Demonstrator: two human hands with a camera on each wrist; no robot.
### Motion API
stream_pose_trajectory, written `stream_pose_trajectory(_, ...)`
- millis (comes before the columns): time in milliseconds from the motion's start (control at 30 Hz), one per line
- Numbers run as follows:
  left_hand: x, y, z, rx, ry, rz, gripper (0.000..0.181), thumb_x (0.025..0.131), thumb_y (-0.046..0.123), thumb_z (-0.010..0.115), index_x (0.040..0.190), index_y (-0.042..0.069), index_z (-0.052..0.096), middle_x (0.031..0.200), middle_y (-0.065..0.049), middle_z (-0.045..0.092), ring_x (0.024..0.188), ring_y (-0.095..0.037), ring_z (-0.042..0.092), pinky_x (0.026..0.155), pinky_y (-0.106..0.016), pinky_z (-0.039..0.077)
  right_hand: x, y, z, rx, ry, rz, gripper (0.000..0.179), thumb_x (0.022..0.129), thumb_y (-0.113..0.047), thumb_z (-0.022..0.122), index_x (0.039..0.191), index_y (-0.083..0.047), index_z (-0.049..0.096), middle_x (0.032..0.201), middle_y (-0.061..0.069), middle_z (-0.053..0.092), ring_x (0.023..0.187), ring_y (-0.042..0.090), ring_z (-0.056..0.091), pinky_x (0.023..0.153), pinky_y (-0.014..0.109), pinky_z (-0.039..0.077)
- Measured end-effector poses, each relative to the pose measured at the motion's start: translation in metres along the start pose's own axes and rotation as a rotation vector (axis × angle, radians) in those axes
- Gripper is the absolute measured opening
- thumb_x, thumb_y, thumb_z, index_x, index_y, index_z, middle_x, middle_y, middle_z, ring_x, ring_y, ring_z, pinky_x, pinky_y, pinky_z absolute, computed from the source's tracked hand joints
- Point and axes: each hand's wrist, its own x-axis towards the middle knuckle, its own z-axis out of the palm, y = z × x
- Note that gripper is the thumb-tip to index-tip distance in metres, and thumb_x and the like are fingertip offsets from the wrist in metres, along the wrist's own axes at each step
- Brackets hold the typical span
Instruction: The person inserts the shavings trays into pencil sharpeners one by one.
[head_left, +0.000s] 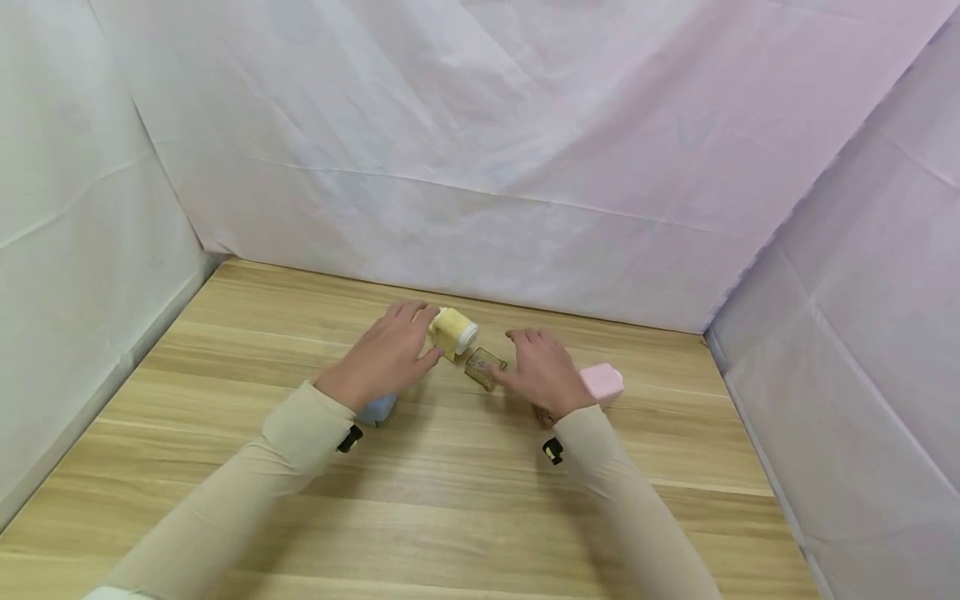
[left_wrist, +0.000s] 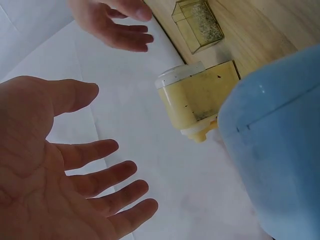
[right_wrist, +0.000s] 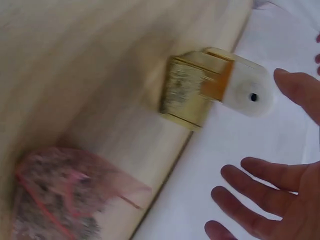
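Beige sleeves [head_left: 243, 487] cross the wooden tabletop [head_left: 457, 508]; left hand [head_left: 386, 350] and right hand [head_left: 542, 371] hover, fingers spread. Between them lie a yellow container [head_left: 453, 327], apparently on its side, and a clear amber box [head_left: 480, 369].

The see-through box [head_left: 477, 372] is amber-yellow, its inside speckled grey and white. From it in the head view, at 11 o'clock, the bottle [head_left: 452, 326] is pale yellow with a white cap [left_wrist: 177, 75], which bears a black dot in the right wrist view. At 8 o'clock, the block [left_wrist: 280, 150] is sky blue, crossed by a thin dark line; at 3, the tub [head_left: 602, 381] is pale pink; at 4, the pouch [right_wrist: 62, 192] is translucent red, mottled grey. The bench [head_left: 420, 533] is tan, streaked brown.
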Motion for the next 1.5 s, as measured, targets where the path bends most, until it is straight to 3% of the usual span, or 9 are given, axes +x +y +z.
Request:
stream_pose_trajectory(200,0.000,0.000,0.002,0.008,0.003,0.002,0.061,0.106,0.028,0.069,0.152,-0.008,0.051,0.155,-0.031,0.053,0.147,-0.046,0.048,0.122,-0.058,0.043,0.003,-0.002,0.016,-0.063,-0.095,0.053,0.080,0.094,-0.063,0.075,0.145,-0.003,0.064,0.144,0.018,0.067,0.135,0.040,0.060,0.111,0.062,0.050)
stream_pose_trajectory(333,0.000,-0.002,0.003,0.035,-0.014,-0.025,0.062,0.107,0.031,0.069,0.152,-0.008,0.051,0.153,-0.030,0.055,0.146,-0.046,0.050,0.121,-0.057,0.044,0.005,-0.005,0.024,-0.114,-0.112,0.044,0.065,0.094,-0.061,0.075,0.126,-0.004,0.073,0.122,0.013,0.075,0.118,0.035,0.066,0.102,0.058,0.054)
stream_pose_trajectory(467,0.001,-0.006,0.004,0.048,-0.051,-0.059,0.064,0.108,0.033,0.066,0.155,-0.007,0.049,0.155,-0.030,0.054,0.148,-0.046,0.049,0.121,-0.059,0.045,0.006,-0.008,0.028,-0.123,-0.110,0.046,0.053,0.094,-0.055,0.078,0.108,-0.004,0.073,0.107,0.013,0.075,0.108,0.035,0.067,0.097,0.057,0.055)
stream_pose_trajectory(633,0.003,-0.014,0.002,0.013,-0.101,-0.079,0.063,0.109,0.031,0.064,0.158,-0.006,0.046,0.158,-0.030,0.051,0.149,-0.047,0.046,0.121,-0.061,0.044,0.006,-0.010,0.030,-0.125,-0.108,0.054,0.052,0.094,-0.052,0.080,0.108,-0.002,0.071,0.112,0.016,0.075,0.109,0.036,0.068,0.100,0.057,0.056)
stream_pose_trajectory(833,0.011,-0.022,-0.008,0.008,-0.186,-0.076,0.073,0.107,0.033,0.069,0.162,-0.004,0.040,0.164,-0.028,0.045,0.154,-0.046,0.041,0.127,-0.061,0.036,0.005,-0.012,0.032,-0.119,-0.100,0.044,0.051,0.095,-0.048,0.079,0.110,0.000,0.072,0.106,0.016,0.074,0.100,0.033,0.068,0.091,0.054,0.059)
stream_pose_trajectory(1033,0.029,-0.029,-0.017,0.030,-0.241,-0.011,0.084,0.100,0.031,0.079,0.165,-0.003,0.036,0.169,-0.025,0.039,0.158,-0.044,0.036,0.130,-0.058,0.033,0.005,-0.013,0.032,-0.109,-0.101,0.051,0.049,0.096,-0.046,0.079,0.110,0.000,0.071,0.104,0.015,0.073,0.098,0.031,0.067,0.090,0.053,0.059)
stream_pose_trajectory(1233,0.054,-0.035,-0.020,0.059,-0.236,0.121,0.084,0.095,0.021,0.085,0.162,-0.005,0.041,0.169,-0.026,0.040,0.158,-0.044,0.037,0.131,-0.055,0.033,0.005,-0.014,0.030,-0.106,-0.102,0.058,0.046,0.095,-0.045,0.079,0.107,-0.001,0.071,0.100,0.013,0.072,0.095,0.030,0.066,0.087,0.053,0.059)
stream_pose_trajectory(1500,0.079,-0.037,-0.008,0.163,-0.286,0.262,0.081,0.088,0.011,0.090,0.156,-0.004,0.049,0.161,-0.022,0.051,0.152,-0.039,0.048,0.124,-0.051,0.044,0.006,-0.017,0.031,-0.115,-0.111,0.066,0.046,0.095,-0.046,0.080,0.105,-0.003,0.071,0.101,0.014,0.073,0.098,0.032,0.068,0.087,0.054,0.060)
